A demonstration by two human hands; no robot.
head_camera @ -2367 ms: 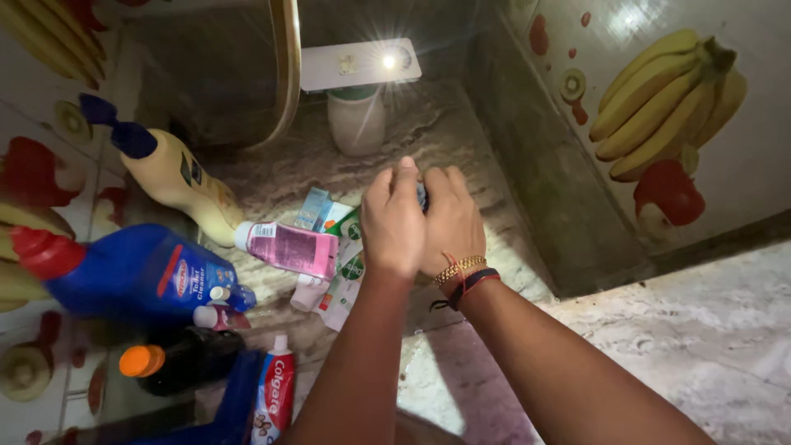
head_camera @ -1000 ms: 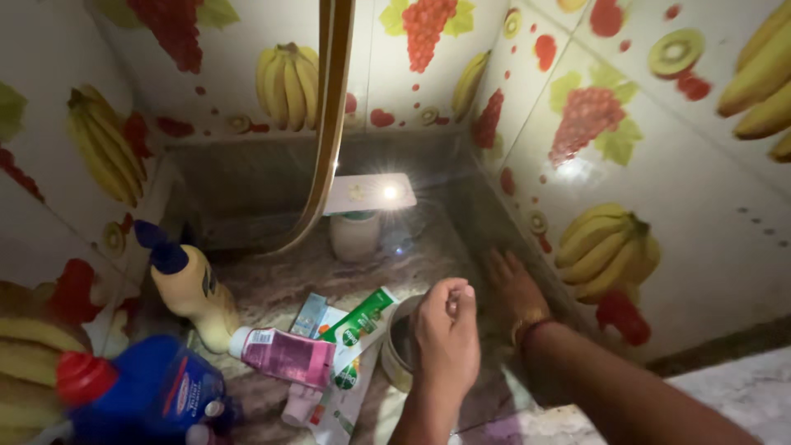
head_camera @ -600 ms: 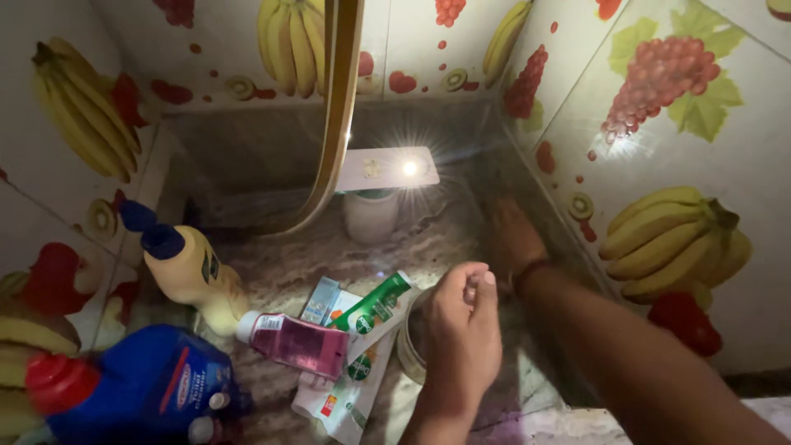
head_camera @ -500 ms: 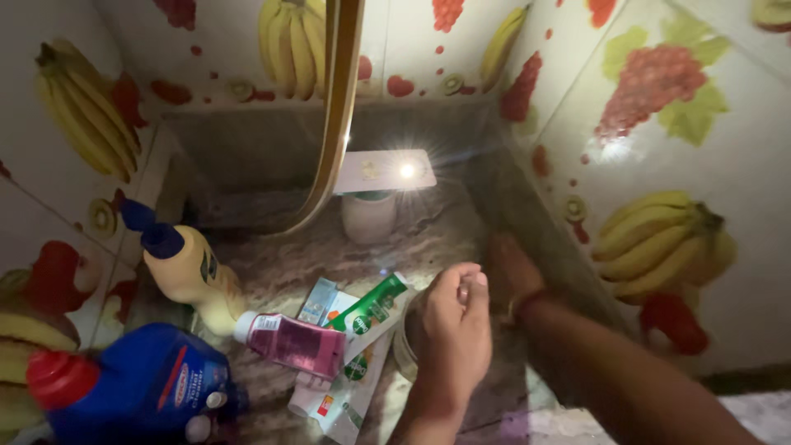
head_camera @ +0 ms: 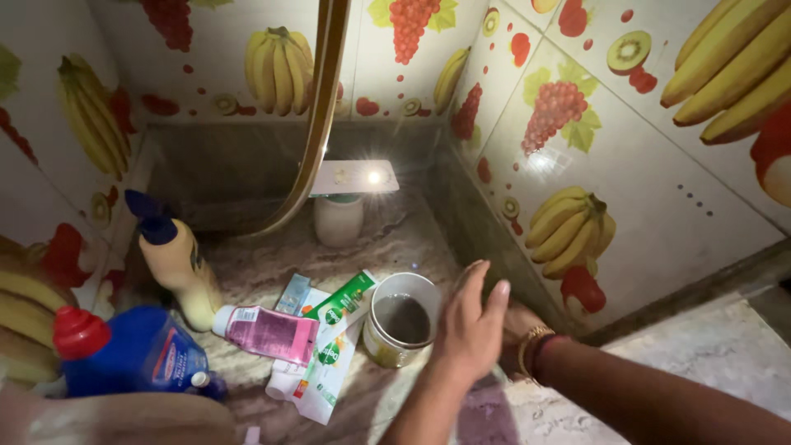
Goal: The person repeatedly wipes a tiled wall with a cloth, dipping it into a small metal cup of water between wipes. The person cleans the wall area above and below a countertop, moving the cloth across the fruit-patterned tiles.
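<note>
Left hand [head_camera: 471, 325] hovering, fingers spread and empty, beside open tin [head_camera: 401, 330] standing mid-ledge; right hand [head_camera: 521, 330] mostly hidden (grip unclear).

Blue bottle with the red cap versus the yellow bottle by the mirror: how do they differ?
The blue bottle is wider with a red cap; the yellow bottle is slimmer with a dark blue angled cap. The blue one sits nearer the camera; the yellow one, farther back. Both rest on the marble shelf.

open round tin [head_camera: 401, 330], upright on counter [head_camera: 412, 239]
</note>
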